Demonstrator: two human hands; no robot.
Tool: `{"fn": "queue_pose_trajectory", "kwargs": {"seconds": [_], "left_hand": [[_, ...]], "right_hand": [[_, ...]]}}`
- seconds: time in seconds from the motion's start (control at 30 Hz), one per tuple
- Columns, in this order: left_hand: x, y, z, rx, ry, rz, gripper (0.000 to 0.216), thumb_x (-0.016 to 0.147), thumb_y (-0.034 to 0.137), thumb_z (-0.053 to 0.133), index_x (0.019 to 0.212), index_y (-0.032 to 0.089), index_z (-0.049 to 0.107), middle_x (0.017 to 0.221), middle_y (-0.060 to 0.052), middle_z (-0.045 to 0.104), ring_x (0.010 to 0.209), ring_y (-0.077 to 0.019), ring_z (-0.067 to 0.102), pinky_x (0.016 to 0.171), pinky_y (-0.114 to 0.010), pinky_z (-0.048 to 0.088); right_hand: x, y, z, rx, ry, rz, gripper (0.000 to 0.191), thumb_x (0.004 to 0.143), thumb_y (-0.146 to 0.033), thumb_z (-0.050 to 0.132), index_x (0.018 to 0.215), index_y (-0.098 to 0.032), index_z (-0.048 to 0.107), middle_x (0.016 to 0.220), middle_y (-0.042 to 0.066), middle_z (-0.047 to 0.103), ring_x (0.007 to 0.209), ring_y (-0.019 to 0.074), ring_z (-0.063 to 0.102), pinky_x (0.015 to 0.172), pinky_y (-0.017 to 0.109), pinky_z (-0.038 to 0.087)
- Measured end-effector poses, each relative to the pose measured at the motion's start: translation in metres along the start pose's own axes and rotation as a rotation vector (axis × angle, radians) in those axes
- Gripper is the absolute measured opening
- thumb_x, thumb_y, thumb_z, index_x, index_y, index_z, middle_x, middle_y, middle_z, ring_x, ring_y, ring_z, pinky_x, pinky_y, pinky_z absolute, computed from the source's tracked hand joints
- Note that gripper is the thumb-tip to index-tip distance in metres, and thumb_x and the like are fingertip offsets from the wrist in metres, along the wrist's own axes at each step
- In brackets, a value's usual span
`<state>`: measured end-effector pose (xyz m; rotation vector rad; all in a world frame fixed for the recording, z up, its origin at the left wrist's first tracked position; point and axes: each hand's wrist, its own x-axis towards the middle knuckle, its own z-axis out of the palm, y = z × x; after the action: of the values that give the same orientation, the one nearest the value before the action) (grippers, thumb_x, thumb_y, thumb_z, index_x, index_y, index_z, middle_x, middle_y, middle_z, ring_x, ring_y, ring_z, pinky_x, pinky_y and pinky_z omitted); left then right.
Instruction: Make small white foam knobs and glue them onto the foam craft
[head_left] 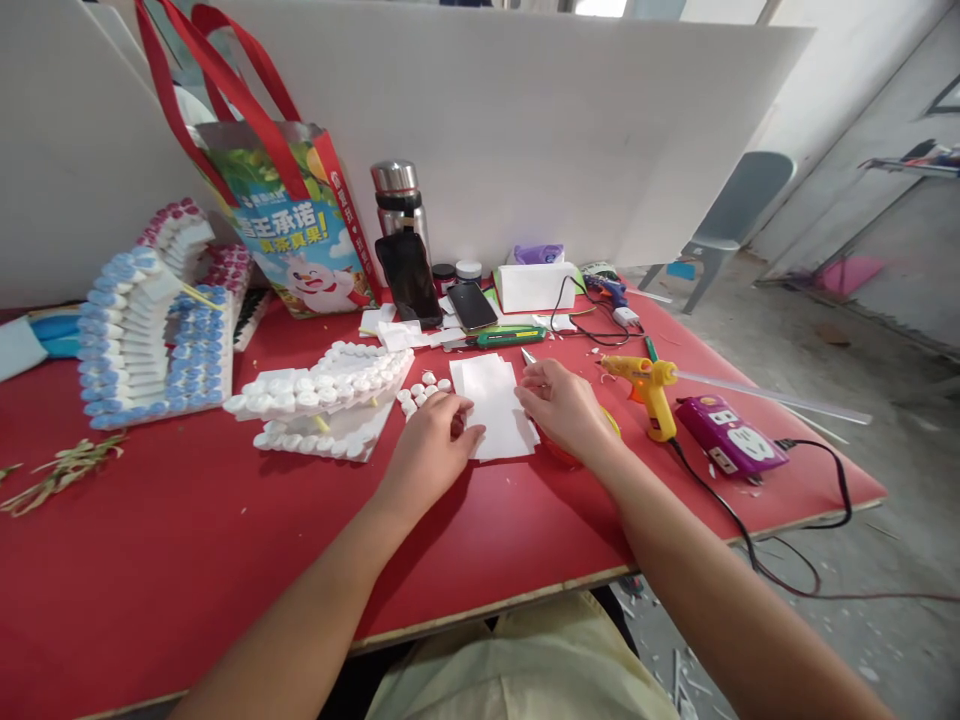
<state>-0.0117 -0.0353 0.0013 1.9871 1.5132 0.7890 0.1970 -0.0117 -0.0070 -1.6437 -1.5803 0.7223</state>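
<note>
A white foam sheet [495, 405] lies flat on the red table [187, 520] in front of me. My left hand [433, 443] rests on its left edge with the fingers curled under. My right hand [559, 400] presses on its right edge, fingers bent, and a thin metal blade tip [528, 356] shows just beyond the fingers. Several small white caps [424, 390] lie just left of the sheet. I cannot see whether the right hand holds the blade.
A white cap-covered foam piece [322, 395] and a blue cap-covered one [146, 340] stand at the left. A yellow glue gun [649, 385], purple power strip [731, 435], two phones [409, 278], flask [397, 200], red-handled bag [292, 220] and white box [534, 285] sit around. A white board backs the table.
</note>
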Motion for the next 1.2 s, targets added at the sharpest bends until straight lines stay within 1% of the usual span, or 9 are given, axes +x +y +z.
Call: {"fn": "queue_pose_trajectory", "kwargs": {"seconds": [0.27,0.43,0.57,0.73,0.87,0.97,1.03,1.13,1.2], "left_hand": [[0.003,0.000,0.008,-0.149,0.046,-0.074,0.045,0.076,0.017,0.076,0.119,0.021,0.064,0.124,-0.009,0.056,0.098,-0.0217,0.063,0.089,-0.040,0.056],[0.005,-0.011,0.015,-0.278,0.069,0.005,0.046,0.075,0.013,0.075,0.119,0.023,0.066,0.125,-0.010,0.056,0.106,-0.0239,0.064,0.092,-0.042,0.056],[0.004,-0.010,0.022,-0.372,0.047,0.006,0.048,0.077,0.018,0.076,0.123,0.025,0.064,0.130,-0.011,0.054,0.102,-0.0225,0.065,0.086,-0.040,0.059],[0.003,-0.001,0.022,-0.459,0.032,-0.040,0.048,0.080,0.017,0.074,0.125,0.024,0.060,0.137,-0.012,0.052,0.098,-0.0188,0.066,0.087,-0.039,0.061],[0.003,0.001,0.018,-0.512,-0.012,-0.088,0.047,0.083,0.021,0.071,0.128,0.022,0.056,0.130,-0.013,0.054,0.102,-0.0198,0.067,0.086,-0.038,0.061],[0.003,0.000,0.016,-0.473,-0.004,-0.077,0.038,0.085,0.027,0.070,0.121,0.021,0.060,0.126,-0.012,0.055,0.099,-0.0201,0.068,0.083,-0.038,0.061],[0.003,0.000,0.015,-0.457,0.004,-0.047,0.033,0.085,0.029,0.069,0.115,0.021,0.062,0.125,-0.011,0.054,0.095,-0.0195,0.068,0.079,-0.037,0.061],[0.003,-0.001,0.014,-0.431,0.006,-0.005,0.027,0.085,0.029,0.067,0.110,0.020,0.064,0.123,-0.010,0.055,0.093,-0.0183,0.068,0.083,-0.038,0.060],[0.003,-0.001,0.015,-0.421,0.008,0.006,0.026,0.086,0.029,0.066,0.110,0.019,0.065,0.122,-0.010,0.056,0.091,-0.0175,0.068,0.082,-0.037,0.059]], "right_hand": [[0.000,-0.008,-0.001,0.130,-0.074,0.110,0.045,0.077,-0.036,0.077,0.115,-0.020,0.058,0.121,0.012,0.067,0.090,0.0221,0.070,0.074,0.035,0.055],[-0.006,-0.021,0.004,0.534,-0.216,0.229,0.067,0.073,-0.039,0.081,0.129,-0.019,0.051,0.094,0.005,0.066,0.073,0.0205,0.068,0.062,0.034,0.055],[-0.012,-0.028,0.006,0.715,-0.233,0.131,0.079,0.070,-0.032,0.082,0.141,-0.023,0.048,0.115,0.008,0.069,0.101,0.0251,0.069,0.081,0.036,0.058],[-0.011,-0.022,0.003,0.622,-0.256,-0.024,0.083,0.066,-0.014,0.072,0.146,-0.026,0.050,0.150,0.007,0.055,0.127,0.0273,0.059,0.096,0.037,0.055],[-0.006,-0.018,-0.013,0.341,0.037,-0.206,0.070,0.073,-0.010,0.057,0.142,-0.021,0.056,0.146,0.010,0.058,0.130,0.0300,0.057,0.101,0.045,0.053],[-0.007,-0.021,-0.035,0.022,0.223,-0.369,0.065,0.078,-0.005,0.049,0.138,-0.026,0.062,0.159,0.009,0.045,0.144,0.0314,0.046,0.106,0.048,0.049],[-0.009,-0.023,-0.050,-0.113,0.248,-0.449,0.064,0.077,-0.002,0.046,0.132,-0.030,0.066,0.162,0.004,0.042,0.139,0.0311,0.052,0.100,0.047,0.053],[-0.007,-0.023,-0.063,-0.342,0.092,-0.442,0.055,0.070,0.000,0.049,0.110,-0.026,0.075,0.150,0.006,0.057,0.111,0.0331,0.069,0.087,0.049,0.057],[-0.004,-0.025,-0.068,-0.424,0.138,-0.421,0.051,0.069,-0.001,0.050,0.106,-0.023,0.076,0.147,0.009,0.059,0.105,0.0342,0.071,0.087,0.051,0.057]]}}
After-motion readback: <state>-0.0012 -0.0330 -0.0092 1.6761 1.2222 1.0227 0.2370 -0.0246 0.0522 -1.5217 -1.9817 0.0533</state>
